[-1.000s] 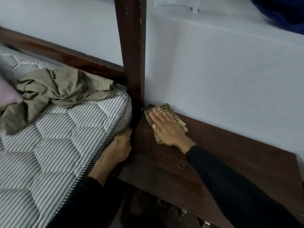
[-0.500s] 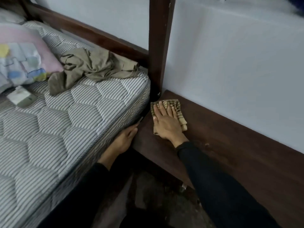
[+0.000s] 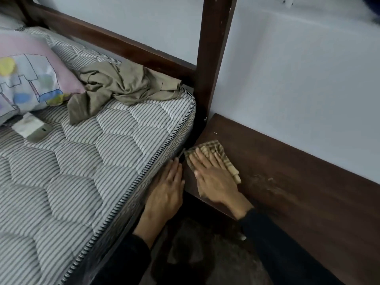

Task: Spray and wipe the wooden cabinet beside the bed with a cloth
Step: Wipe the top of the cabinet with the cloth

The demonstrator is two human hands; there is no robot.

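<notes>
The dark wooden cabinet top (image 3: 287, 177) runs along the wall to the right of the bed. A tan checked cloth (image 3: 216, 151) lies flat on its left end, near the bedpost. My right hand (image 3: 213, 177) presses down on the cloth with fingers spread, close to the cabinet's left edge. My left hand (image 3: 166, 192) rests flat against the side of the striped mattress (image 3: 92, 161), in the gap between bed and cabinet, holding nothing. A pale smear (image 3: 265, 182) marks the wood just right of the cloth. No spray bottle is in sight.
A dark bedpost (image 3: 213, 58) rises at the cabinet's left back corner. On the mattress lie a crumpled olive garment (image 3: 123, 85), a pink patterned pillow (image 3: 30, 75) and a small white and grey device (image 3: 33, 128). The white wall (image 3: 308, 89) backs the cabinet.
My right hand has drawn the cloth back from the far corner toward the cabinet's left front edge. My left hand has slid up along the mattress side. My view has shifted left.
</notes>
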